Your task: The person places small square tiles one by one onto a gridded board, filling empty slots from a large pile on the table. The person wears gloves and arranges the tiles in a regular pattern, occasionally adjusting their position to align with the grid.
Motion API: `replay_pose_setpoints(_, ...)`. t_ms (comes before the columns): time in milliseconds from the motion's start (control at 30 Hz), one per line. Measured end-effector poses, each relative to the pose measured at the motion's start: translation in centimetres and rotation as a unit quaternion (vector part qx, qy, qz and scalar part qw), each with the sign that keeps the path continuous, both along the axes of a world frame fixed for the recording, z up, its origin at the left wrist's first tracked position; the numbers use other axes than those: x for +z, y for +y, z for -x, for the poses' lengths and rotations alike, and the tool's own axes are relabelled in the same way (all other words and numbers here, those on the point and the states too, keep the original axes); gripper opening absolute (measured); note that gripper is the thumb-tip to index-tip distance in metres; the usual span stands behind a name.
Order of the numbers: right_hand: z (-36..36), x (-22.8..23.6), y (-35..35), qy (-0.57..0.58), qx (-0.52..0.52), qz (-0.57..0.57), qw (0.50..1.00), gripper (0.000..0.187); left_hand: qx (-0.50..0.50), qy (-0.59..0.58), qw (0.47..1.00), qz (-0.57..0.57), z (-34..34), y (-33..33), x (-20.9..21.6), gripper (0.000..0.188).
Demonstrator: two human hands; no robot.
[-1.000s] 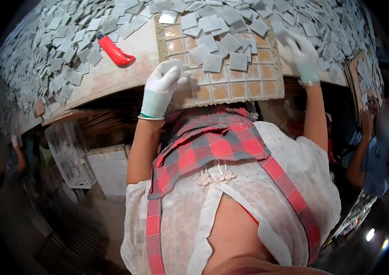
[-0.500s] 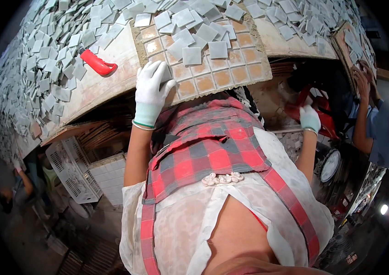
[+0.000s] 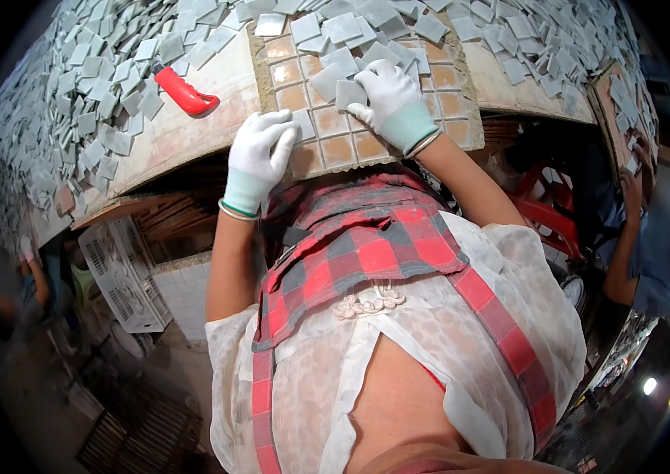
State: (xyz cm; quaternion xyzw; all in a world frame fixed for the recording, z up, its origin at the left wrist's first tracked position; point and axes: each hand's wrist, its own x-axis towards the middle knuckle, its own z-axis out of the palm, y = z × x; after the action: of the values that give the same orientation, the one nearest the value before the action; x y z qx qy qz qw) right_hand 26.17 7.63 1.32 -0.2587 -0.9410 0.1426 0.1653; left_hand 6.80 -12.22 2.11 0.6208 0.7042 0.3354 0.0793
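Note:
In front of me lies a grid board [image 3: 370, 147] with brown square cells and pale ridges, loose grey tiles scattered over its far part. My left hand [image 3: 258, 154], in a white glove with a mint cuff, is closed at the board's near left corner. Its fingertips are on the edge of a grey tile [image 3: 302, 125]. My right hand [image 3: 395, 101], gloved alike, reaches over the middle of the board. Its thumb and forefinger close on a pale grey square tile [image 3: 350, 94]. The palm hides part of the tiles beneath it.
A red-handled tool [image 3: 185, 91] lies on the worktop left of the board. Heaps of loose grey tiles [image 3: 106, 79] cover the worktop's left and far sides. At right, another person's hands [image 3: 633, 170] are at a second board [image 3: 605, 99]. A white plastic crate [image 3: 125, 272] stands below left.
My right hand has come up from low on the right onto the tiles on the board. My left hand stays at the board's left corner with its tile. The view has shifted slightly.

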Motion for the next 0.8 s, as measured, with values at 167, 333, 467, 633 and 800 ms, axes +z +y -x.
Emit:
replay_pose_setpoints(167, -3.0, 0.7, 0.0, 0.094, 0.078, 0.146, 0.982, 0.026, 0.056, 0.032, 0.993, 0.094, 0.2, 4.6, 1.5, 0.023)
replay_pose_setpoints(333, -5.1, 0.0, 0.4, 0.065, 0.184, 0.07, 0.978, 0.018, 0.033, 0.102, 0.994, 0.001, -1.3, 8.3, -1.5, 0.067)
replay_pose_setpoints(467, -4.4, -0.5, 0.7, 0.112, 0.155, 0.077, 0.979, 0.015, 0.084, 0.076, 0.993, -0.033, -2.0, 8.7, -0.7, 0.057)
replay_pose_setpoints(633, -3.4, -0.2, 2.3, 0.093, 0.096, 0.062, 0.989, 0.015, 0.033, 0.084, 0.989, -0.118, -1.6, 3.8, 1.3, 0.023)
replay_pose_setpoints(800, -0.5, 0.5, 2.7, 0.036, -0.018, -0.082, 0.996, 0.038, -0.029, 0.131, 0.991, -0.021, -2.8, -2.6, 1.2, 0.022)
